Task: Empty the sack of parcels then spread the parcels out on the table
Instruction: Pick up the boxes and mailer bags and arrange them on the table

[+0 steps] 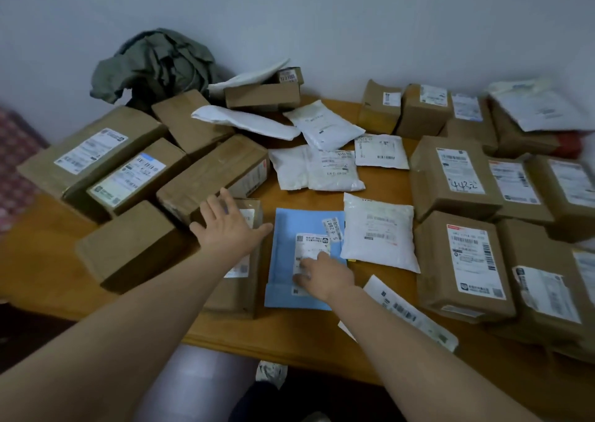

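Observation:
Several brown cardboard parcels and white mailer bags lie spread over the wooden table (289, 341). A flat blue envelope (289, 254) with a white label sits near the front middle. My right hand (322, 273) rests on its label with fingers pointing left. My left hand (228, 225) lies flat, fingers spread, on a brown box (238, 289) just left of the envelope. The crumpled grey-green sack (154, 64) sits slumped at the back left against the wall.
Large brown boxes (96, 161) crowd the left side, and more labelled boxes (463, 260) fill the right. White bags (380, 231) lie in the middle. A long white packet (412, 315) overhangs near the front edge. A shoe (270, 373) shows on the floor below.

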`<action>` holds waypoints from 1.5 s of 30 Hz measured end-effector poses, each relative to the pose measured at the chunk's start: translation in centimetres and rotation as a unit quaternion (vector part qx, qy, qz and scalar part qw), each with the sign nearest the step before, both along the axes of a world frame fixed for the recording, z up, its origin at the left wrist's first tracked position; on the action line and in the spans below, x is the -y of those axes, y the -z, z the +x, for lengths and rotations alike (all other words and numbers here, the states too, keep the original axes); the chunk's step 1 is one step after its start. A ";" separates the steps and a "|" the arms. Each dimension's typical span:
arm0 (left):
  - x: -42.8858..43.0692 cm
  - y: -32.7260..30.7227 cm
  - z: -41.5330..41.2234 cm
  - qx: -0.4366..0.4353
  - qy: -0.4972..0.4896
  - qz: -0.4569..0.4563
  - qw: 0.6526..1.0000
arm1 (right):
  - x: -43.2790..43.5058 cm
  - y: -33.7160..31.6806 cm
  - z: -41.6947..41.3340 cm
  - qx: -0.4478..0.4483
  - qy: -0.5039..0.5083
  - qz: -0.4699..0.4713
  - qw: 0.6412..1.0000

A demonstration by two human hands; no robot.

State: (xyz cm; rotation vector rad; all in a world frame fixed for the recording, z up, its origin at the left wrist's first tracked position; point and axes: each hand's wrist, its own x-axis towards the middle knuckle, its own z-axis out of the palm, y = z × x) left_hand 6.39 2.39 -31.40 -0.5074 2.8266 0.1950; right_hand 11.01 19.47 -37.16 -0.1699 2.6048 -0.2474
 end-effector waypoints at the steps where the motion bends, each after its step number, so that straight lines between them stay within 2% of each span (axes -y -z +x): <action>1: 0.0 0.0 -0.2 0.005 0.012 -0.002 1.000 | -0.1 -0.2 -0.3 -0.016 -0.004 0.004 1.000; 6: -0.7 -0.9 -3.7 -0.019 0.057 0.009 0.998 | -0.6 -0.8 -2.9 -0.069 0.028 -0.036 0.997; 13: -1.3 -1.1 -14.4 -0.118 0.115 0.002 0.986 | -1.9 -2.5 -12.0 -0.109 0.099 -0.057 0.987; 17: -0.1 -0.5 -19.9 -0.151 0.139 -0.032 0.978 | -1.8 -2.8 -16.5 -0.083 0.102 -0.038 0.991; 24: 1.8 0.4 -24.6 -0.067 0.212 -0.077 0.972 | -2.2 -0.8 -20.9 0.016 0.075 -0.006 0.997; 27: 1.7 0.2 -25.5 -0.031 0.225 -0.071 0.971 | -2.2 -0.8 -22.1 0.022 0.039 0.026 0.999; 31: -0.3 -1.4 -27.2 0.144 0.207 -0.011 0.968 | -3.1 -2.2 -24.7 0.025 0.067 -0.022 0.997; 32: -0.8 -2.1 -27.8 0.141 0.183 0.027 0.973 | -3.4 -2.5 -25.5 0.009 0.076 -0.031 0.997; 34: -1.5 -3.6 -29.0 0.036 0.150 0.079 0.985 | -3.9 -3.0 -27.1 -0.029 0.103 -0.059 0.993; 36: -1.2 -4.1 -30.3 -0.109 0.152 0.017 0.982 | -4.0 -3.4 -29.4 -0.060 0.133 -0.119 0.982; 38: -0.3 -3.6 -31.6 -0.178 0.141 -0.040 0.973 | -3.2 -4.0 -32.0 -0.091 0.144 -0.178 0.969; 41: 1.1 -2.7 -33.9 -0.165 0.102 -0.051 0.980 | -1.3 -5.3 -36.0 -0.112 0.204 -0.282 0.931; 42: 1.5 -2.5 -34.6 -0.148 0.089 -0.048 0.984 | -0.6 -5.7 -37.3 -0.099 0.246 -0.328 0.907; 45: 2.1 -2.1 -36.9 -0.099 0.076 -0.044 0.991 | 1.0 -6.3 -41.4 -0.014 0.406 -0.438 0.802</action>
